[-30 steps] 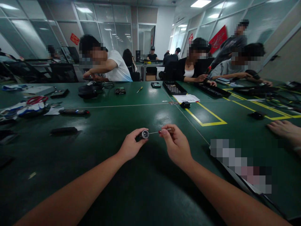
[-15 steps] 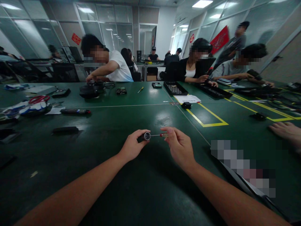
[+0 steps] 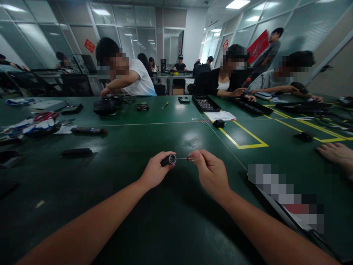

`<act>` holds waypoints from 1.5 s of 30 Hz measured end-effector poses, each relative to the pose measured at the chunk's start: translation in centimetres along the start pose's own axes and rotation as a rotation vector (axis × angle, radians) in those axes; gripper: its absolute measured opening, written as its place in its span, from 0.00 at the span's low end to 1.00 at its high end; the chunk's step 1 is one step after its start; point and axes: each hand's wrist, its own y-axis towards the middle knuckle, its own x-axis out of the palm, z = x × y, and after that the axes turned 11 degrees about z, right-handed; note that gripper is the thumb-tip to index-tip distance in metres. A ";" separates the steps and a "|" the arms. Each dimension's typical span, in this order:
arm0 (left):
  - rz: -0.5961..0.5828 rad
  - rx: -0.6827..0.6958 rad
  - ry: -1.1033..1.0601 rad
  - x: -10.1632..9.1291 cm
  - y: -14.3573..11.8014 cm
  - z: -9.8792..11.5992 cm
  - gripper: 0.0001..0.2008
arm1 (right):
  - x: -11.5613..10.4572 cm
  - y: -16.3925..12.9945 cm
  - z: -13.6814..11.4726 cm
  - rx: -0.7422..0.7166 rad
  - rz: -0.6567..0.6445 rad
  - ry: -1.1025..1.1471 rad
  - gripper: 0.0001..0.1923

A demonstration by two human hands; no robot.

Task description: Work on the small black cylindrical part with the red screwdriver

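Observation:
My left hand (image 3: 155, 170) pinches a small dark cylinder with a silver ring face (image 3: 170, 159), held just above the green table (image 3: 132, 191). My right hand (image 3: 211, 173) grips a thin screwdriver (image 3: 185, 159) with a red collar. Its metal shaft points left, with the tip at the cylinder's face. Both hands hover near the middle of the table, close together.
A black bar (image 3: 76, 151) and a dark pen-like tool (image 3: 88, 130) lie to the left, red scissors (image 3: 45, 116) on a pile beyond. Black trays (image 3: 205, 103), paper (image 3: 223, 116) and yellow tape lines (image 3: 244, 136) lie to the right. Another person's hand (image 3: 335, 152) rests at the right edge. Several people sit across.
Both hands have sunk slightly and drawn a little closer together, the screwdriver tip staying at the cylinder. The person in white opposite has leaned further over the table.

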 end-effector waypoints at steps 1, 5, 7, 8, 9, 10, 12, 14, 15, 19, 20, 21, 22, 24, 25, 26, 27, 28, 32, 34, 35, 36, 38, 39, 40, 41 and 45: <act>0.002 -0.001 0.001 0.0 0.0 0.0 0.19 | 0.0 0.0 0.0 -0.003 0.010 0.004 0.13; 0.016 -0.004 -0.001 0.0 0.0 -0.1 0.19 | 0.0 0.0 0.4 -0.003 0.042 0.042 0.10; 0.017 -0.003 0.004 0.0 0.0 -0.1 0.19 | 0.0 0.1 0.4 0.014 0.006 0.034 0.11; 0.019 -0.004 0.008 0.0 0.0 -0.1 0.19 | 0.0 0.1 0.4 0.025 -0.013 0.027 0.13; 0.020 -0.006 0.013 0.0 0.0 -0.1 0.19 | -0.1 0.2 0.3 0.031 -0.027 0.019 0.15; 0.020 -0.008 0.018 0.0 0.0 -0.1 0.19 | -0.1 0.2 0.2 0.028 -0.035 0.009 0.17; 0.021 -0.012 0.026 0.0 0.0 0.0 0.19 | -0.2 0.3 0.2 0.009 -0.041 -0.010 0.19; 0.026 -0.006 0.028 0.0 0.0 0.0 0.19 | -0.1 0.2 0.3 -0.002 -0.027 -0.010 0.15; 0.030 -0.002 0.028 0.0 0.0 0.0 0.19 | -0.1 0.2 0.4 0.001 -0.014 -0.001 0.12; 0.031 0.016 0.033 0.1 0.0 -0.2 0.19 | 0.2 0.0 1.1 0.001 0.016 0.028 0.12; 0.025 0.021 0.035 0.2 -0.1 -0.2 0.19 | 0.2 -0.1 1.1 -0.003 0.010 0.027 0.12; 0.022 0.026 0.036 0.2 -0.1 -0.2 0.20 | 0.3 -0.2 1.1 -0.005 0.004 0.027 0.12; 0.022 0.031 0.040 0.2 -0.2 -0.2 0.20 | 0.4 -0.2 1.1 -0.004 0.000 0.029 0.12; 0.035 0.043 0.061 0.2 -0.3 0.1 0.19 | 0.6 -0.3 1.1 0.015 0.010 0.049 0.12; 0.045 0.060 0.083 0.1 -0.3 0.2 0.18 | 0.7 -0.2 1.1 0.039 0.025 0.072 0.12; 0.055 0.088 0.111 0.0 -0.3 0.4 0.17 | 0.8 -0.1 1.2 0.083 0.050 0.110 0.12; 0.059 0.128 0.145 -0.1 -0.3 0.6 0.17 | 0.9 0.2 1.4 0.149 0.075 0.168 0.12; 0.056 0.177 0.180 -0.3 -0.3 0.7 0.17 | 0.9 0.6 1.6 0.233 0.096 0.238 0.12; 0.020 0.269 0.264 -0.8 0.1 0.5 0.17 | 0.6 2.4 3.1 0.629 0.015 0.538 0.15; 0.014 0.216 0.273 -0.9 0.3 0.1 0.18 | 0.5 2.8 3.7 0.594 0.091 0.549 0.15; 0.014 0.188 0.272 -1.0 0.3 0.0 0.18 | 0.5 2.9 3.8 0.564 0.122 0.537 0.15; 0.013 0.167 0.269 -0.9 0.3 -0.2 0.19 | 0.5 2.8 3.8 0.529 0.142 0.521 0.15; 0.004 0.153 0.262 -0.8 0.3 -0.2 0.19 | 0.8 2.3 3.5 0.462 0.142 0.484 0.16; -0.001 0.157 0.258 -0.7 0.2 -0.2 0.19 | 0.9 2.1 3.4 0.430 0.130 0.466 0.16; -0.004 0.162 0.257 -0.7 0.1 -0.1 0.19 | 1.0 1.8 3.2 0.398 0.117 0.447 0.15; -0.005 0.169 0.258 -0.6 0.1 -0.1 0.19 | 1.1 1.6 3.0 0.368 0.104 0.426 0.15; 0.001 0.187 0.266 -0.4 0.0 0.1 0.19 | 1.2 1.4 2.6 0.287 0.066 0.329 0.14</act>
